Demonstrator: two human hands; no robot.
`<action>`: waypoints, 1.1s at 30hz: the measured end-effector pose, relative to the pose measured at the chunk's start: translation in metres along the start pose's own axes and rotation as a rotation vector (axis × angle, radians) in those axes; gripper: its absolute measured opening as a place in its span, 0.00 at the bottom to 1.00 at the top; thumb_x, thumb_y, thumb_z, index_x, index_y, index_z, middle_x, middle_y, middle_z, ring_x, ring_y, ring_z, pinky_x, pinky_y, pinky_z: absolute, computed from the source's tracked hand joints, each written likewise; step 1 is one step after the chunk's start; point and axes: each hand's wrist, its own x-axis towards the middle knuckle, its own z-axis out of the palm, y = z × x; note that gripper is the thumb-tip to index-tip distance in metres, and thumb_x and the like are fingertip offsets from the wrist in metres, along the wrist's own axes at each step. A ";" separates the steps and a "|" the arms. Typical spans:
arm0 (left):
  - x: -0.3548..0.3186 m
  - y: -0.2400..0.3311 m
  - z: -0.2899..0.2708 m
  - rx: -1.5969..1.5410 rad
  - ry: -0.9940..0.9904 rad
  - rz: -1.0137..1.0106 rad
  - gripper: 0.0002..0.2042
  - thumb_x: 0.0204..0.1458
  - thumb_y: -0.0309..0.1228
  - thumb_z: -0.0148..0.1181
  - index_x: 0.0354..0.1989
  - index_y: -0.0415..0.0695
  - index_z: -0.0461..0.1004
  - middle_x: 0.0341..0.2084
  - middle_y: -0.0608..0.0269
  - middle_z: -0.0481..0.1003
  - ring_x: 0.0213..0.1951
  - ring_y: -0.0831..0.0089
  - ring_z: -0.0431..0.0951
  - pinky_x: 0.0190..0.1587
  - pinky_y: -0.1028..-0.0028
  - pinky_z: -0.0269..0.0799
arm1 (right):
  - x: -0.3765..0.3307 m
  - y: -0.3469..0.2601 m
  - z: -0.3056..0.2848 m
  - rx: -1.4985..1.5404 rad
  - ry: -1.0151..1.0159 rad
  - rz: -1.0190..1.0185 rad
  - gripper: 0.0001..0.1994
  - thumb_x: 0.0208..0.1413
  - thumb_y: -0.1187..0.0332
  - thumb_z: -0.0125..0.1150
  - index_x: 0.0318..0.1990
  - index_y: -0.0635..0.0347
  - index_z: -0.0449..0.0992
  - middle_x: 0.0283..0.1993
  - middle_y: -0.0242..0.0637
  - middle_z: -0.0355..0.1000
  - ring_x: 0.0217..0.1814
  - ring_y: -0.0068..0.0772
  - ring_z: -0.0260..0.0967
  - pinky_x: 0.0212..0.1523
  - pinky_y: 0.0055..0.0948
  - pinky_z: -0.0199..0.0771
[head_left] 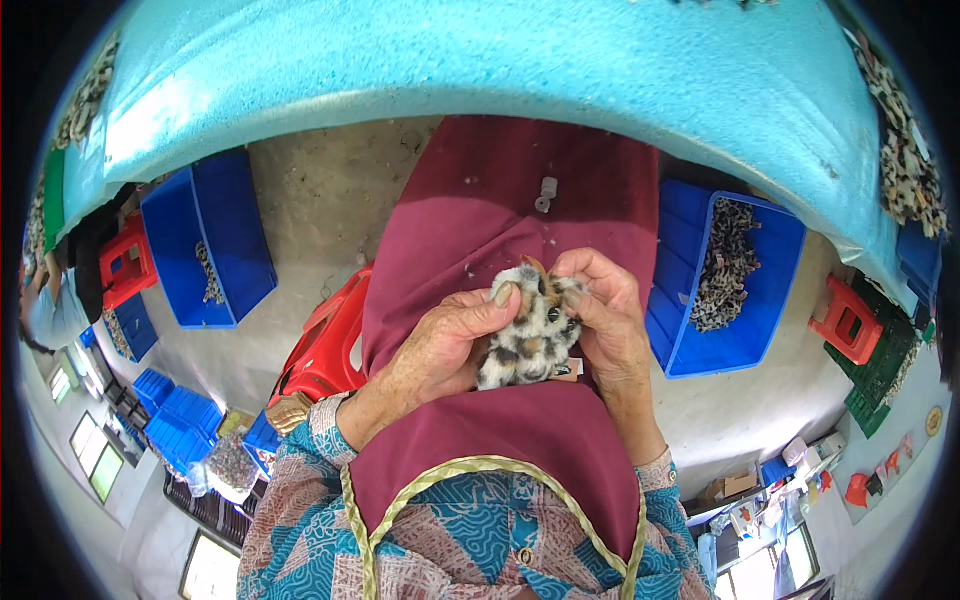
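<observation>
A small spotted plush toy (528, 345), white with brown and black patches, is held up over my lap between both hands. My left hand (455, 335) wraps its side, thumb pressed on the fur near the top. With thumb and fingers pinched, my right hand (612, 310) grips the toy's upper right part. A dark round eye shows on the fur, and a small orange-brown piece sticks up at the top. Below the toy, a bit of pale tag or card peeks out. A maroon apron (450, 230) covers my lap, with a small white spool-like thing (546, 194) lying on it.
A turquoise-covered table (480, 60) curves across the front, with spotted plush pieces (910, 160) at its right end. Blue bins stand at left (225, 240) and right (675, 270), both holding plush pieces. A red chair (325, 340) is by my left arm; a red stool (848, 320) stands far right.
</observation>
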 end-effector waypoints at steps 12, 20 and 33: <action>-0.002 0.039 -0.002 0.350 0.064 0.366 0.12 0.53 0.28 0.54 0.42 0.34 0.71 0.34 0.56 0.76 0.33 0.70 0.78 0.38 0.69 0.77 | 0.033 -0.176 -0.005 -0.783 0.373 -0.738 0.03 0.51 0.78 0.54 0.32 0.67 0.73 0.27 0.33 0.71 0.29 0.18 0.66 0.31 0.17 0.66; 0.005 0.027 -0.019 0.180 0.127 0.226 0.11 0.53 0.29 0.55 0.40 0.34 0.72 0.32 0.57 0.76 0.31 0.69 0.78 0.34 0.68 0.78 | 0.118 -0.236 -0.028 -1.333 0.293 -0.947 0.12 0.43 0.83 0.55 0.38 0.63 0.76 0.34 0.37 0.72 0.33 0.29 0.69 0.35 0.26 0.69; 0.005 0.037 -0.020 0.172 0.174 0.291 0.11 0.52 0.27 0.54 0.40 0.33 0.72 0.32 0.55 0.77 0.31 0.68 0.79 0.35 0.69 0.78 | 0.123 -0.236 -0.023 -1.517 0.263 -0.883 0.12 0.41 0.79 0.61 0.36 0.62 0.75 0.34 0.43 0.70 0.34 0.40 0.71 0.37 0.33 0.70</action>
